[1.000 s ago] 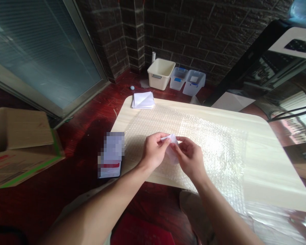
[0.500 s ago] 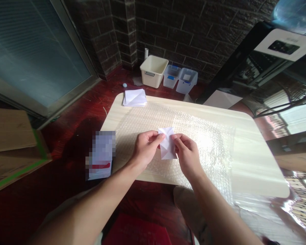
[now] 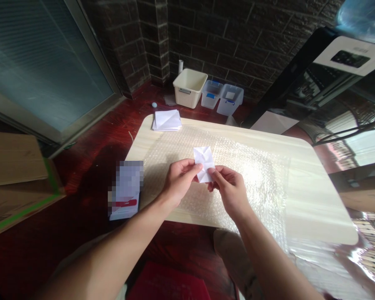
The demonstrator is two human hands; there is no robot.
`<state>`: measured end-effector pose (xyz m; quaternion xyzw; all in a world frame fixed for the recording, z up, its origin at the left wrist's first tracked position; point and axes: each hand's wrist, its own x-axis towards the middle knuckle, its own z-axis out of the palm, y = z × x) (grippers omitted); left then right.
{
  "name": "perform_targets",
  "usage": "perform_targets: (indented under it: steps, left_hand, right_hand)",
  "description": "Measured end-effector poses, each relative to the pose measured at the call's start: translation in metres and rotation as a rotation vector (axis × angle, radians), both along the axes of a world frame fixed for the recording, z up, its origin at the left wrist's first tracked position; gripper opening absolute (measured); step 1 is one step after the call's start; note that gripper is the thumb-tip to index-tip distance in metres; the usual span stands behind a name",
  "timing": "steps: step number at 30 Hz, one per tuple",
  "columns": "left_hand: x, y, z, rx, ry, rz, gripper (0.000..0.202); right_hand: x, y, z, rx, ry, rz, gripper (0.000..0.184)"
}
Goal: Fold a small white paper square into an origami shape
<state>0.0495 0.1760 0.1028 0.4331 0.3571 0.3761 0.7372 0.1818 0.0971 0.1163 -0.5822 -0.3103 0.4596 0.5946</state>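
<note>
A small folded piece of white paper [image 3: 203,156] with diagonal creases is held up over the table. My left hand [image 3: 181,177] pinches its left edge, thumb on the front face. On the right side, my right hand [image 3: 227,181] grips the lower part, its thumb lying across the front and its fingers behind. Below the paper, a sheet of bubble wrap [image 3: 246,175] covers much of the pale wooden table [image 3: 318,196]. A stack of white paper sheets [image 3: 167,120] lies at the table's far left corner.
A phone-like screen [image 3: 126,189], partly blurred out, is beside the table's left edge. A cream bin [image 3: 189,87] and two clear plastic boxes [image 3: 229,100] stand on the floor by the brick wall. Cardboard [image 3: 15,166] is at far left, a black water dispenser [image 3: 300,79] at right.
The folded paper has moved up between my hands, showing a different crease pattern. My right hand has shifted its hold to the paper's lower part, while my left hand stays nearly in place.
</note>
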Motion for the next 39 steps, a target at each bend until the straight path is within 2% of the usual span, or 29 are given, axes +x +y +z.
perform_targets:
  steps: [4,8,11,14,23,35,39]
  left_hand:
    - [0.001,-0.002,0.000,0.014,0.020,-0.052,0.029]
    - [0.001,-0.002,0.000,-0.032,-0.019,0.022,0.028]
    - [0.001,-0.002,0.001,-0.078,-0.071,0.058,0.025]
    - [0.002,-0.005,0.002,-0.106,-0.132,0.030,0.025]
    - [0.003,-0.008,0.001,-0.106,-0.180,-0.018,0.028]
    - [0.005,-0.011,0.001,-0.107,-0.187,-0.022,0.023]
    - [0.007,-0.012,0.000,-0.105,-0.130,0.000,0.026]
  right_hand:
    - [0.002,0.001,0.000,0.042,-0.057,-0.066,0.027]
    - [0.002,-0.002,-0.001,0.096,-0.305,-0.196,0.034]
    - [0.001,-0.005,-0.004,0.124,-0.509,-0.174,0.027]
    - [-0.001,-0.006,-0.007,0.143,-0.644,-0.149,0.023]
    - [-0.002,-0.005,-0.006,0.207,-0.751,-0.161,0.012]
    - [-0.002,-0.005,-0.004,0.182,-0.900,-0.184,0.014]
    - [-0.001,-0.005,-0.006,0.171,-0.942,-0.181,0.013]
